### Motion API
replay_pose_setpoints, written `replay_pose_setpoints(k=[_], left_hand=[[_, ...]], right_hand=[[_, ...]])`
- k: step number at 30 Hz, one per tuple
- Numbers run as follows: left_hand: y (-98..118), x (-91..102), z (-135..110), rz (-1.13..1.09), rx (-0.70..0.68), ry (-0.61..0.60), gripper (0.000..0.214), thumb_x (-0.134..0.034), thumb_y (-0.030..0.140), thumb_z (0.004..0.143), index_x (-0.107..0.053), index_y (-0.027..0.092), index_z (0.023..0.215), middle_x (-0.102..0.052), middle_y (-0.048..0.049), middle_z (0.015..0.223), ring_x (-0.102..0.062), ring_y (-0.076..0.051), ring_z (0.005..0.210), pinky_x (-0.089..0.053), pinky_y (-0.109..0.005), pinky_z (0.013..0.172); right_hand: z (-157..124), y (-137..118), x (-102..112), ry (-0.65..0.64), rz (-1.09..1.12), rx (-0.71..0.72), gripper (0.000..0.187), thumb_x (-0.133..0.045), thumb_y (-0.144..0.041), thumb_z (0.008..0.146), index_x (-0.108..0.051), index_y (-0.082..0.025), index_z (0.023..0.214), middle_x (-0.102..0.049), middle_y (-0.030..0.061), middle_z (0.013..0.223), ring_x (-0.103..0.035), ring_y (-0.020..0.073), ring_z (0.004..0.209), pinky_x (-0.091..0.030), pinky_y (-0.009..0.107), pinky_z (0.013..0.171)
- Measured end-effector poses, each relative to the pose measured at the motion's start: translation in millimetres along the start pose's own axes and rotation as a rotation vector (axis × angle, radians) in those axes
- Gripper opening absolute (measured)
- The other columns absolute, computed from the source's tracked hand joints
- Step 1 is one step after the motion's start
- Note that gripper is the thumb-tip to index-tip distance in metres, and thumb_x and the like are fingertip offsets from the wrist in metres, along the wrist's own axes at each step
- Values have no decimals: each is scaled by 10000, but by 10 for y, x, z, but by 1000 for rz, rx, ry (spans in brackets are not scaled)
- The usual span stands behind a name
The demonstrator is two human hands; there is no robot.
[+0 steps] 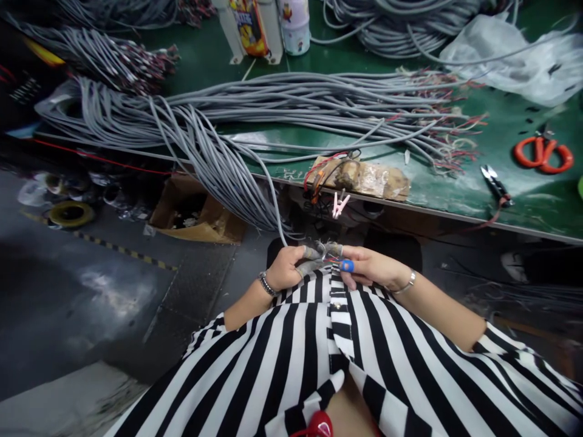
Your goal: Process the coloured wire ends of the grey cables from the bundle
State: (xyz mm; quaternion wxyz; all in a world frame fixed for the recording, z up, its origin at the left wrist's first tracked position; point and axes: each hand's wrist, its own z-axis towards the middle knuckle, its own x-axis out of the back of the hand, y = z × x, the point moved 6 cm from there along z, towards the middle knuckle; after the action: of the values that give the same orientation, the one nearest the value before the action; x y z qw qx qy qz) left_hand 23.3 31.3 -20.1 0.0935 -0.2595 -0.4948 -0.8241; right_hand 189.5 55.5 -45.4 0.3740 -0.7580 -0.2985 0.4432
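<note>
Left hand: closed on one grey cable, in front of the striped shirt.
Right hand: pinched on the cable's bared wires, near the left; blue band on thumb.
Cable bundle: partly on the green tabletop, partly hanging over its near edge.
Clothespin: pink, at that edge.
Scissors: orange-handled, tabletop right, beside snips.
</note>
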Motion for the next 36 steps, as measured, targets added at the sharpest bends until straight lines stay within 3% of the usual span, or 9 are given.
replay_pose_setpoints(k=[15, 17, 20, 22, 23, 26, 29, 33, 36], left_hand=[[-106, -19, -19, -83, 136, -188, 175, -650, 305, 863, -723, 147, 844, -743, -57, 747, -685, -136, 664, -504, -207, 646], [-101, -28, -16, -130, 141, -223, 187, -641, 320, 869, -730, 156, 857, -742, -61, 746, -684, -141, 671, -501, -215, 657], [-65, -58, -33, -293, 160, -274, 198, -693, 349, 830, -737, 157, 850, -739, -78, 749, -689, -162, 701, -509, -235, 682], [-100, -49, -58, -457, 270, -207, 236, -706, 378, 820, -722, 145, 848, -714, -66, 693, -665, -151, 641, -501, -237, 638], [-141, -29, -75, -545, 345, -127, 263, -704, 399, 819, -708, 138, 849, -694, -52, 657, -638, -135, 591, -487, -232, 602], [-283, 57, -131, -772, 506, 186, 364, -746, 477, 760, -661, 128, 815, -630, -9, 572, -550, -97, 489, -439, -218, 528], [-350, 103, -132, -911, 519, 331, 429, -808, 505, 669, -642, 126, 782, -576, 15, 511, -510, -91, 454, -423, -220, 500], [-359, 107, -115, -980, 507, 291, 423, -818, 495, 651, -633, 134, 773, -541, 31, 477, -471, -80, 414, -385, -209, 452], [-357, 67, -155, -942, 557, 184, 439, -819, 510, 637, -621, 134, 747, -568, 20, 497, -462, -75, 400, -372, -213, 447]], right_hand=[[160, 66, 18, 4, -81, -53, 490, -604, -429, 879, -568, -117, 1255, -563, -60, 484, -279, 32, 326, -142, 179, 327], [192, 65, 132, 127, -47, -46, 451, -606, -411, 870, -582, -128, 1220, -526, -67, 473, -268, 38, 329, -135, 183, 333], [159, 52, 516, 526, 36, 31, 382, -568, -393, 871, -568, -168, 1179, -395, -108, 445, -202, 46, 323, -136, 185, 331], [76, 33, 714, 727, -27, 85, 367, -544, -408, 877, -559, -176, 1160, -383, -110, 457, -198, 51, 325, -160, 187, 333], [61, 13, 732, 717, -112, 104, 384, -525, -418, 890, -549, -176, 1187, -435, -93, 480, -241, 58, 333, -180, 191, 338], [43, -91, 557, 550, -492, 182, 370, -430, -410, 953, -572, -174, 1200, -535, -39, 549, -410, 98, 423, -344, 219, 422], [-15, -300, 255, 512, -874, 373, 343, -401, -340, 971, -606, -187, 1199, -627, 28, 719, -575, 153, 635, -499, 294, 653], [-42, -593, -67, 617, -1100, 610, 401, -520, -301, 912, -557, -210, 1301, -619, 120, 1128, -620, 232, 991, -529, 366, 854], [69, -706, -190, 588, -1097, 676, 527, -580, -299, 872, -479, -221, 1383, -522, 136, 1336, -551, 264, 1186, -498, 403, 966]])
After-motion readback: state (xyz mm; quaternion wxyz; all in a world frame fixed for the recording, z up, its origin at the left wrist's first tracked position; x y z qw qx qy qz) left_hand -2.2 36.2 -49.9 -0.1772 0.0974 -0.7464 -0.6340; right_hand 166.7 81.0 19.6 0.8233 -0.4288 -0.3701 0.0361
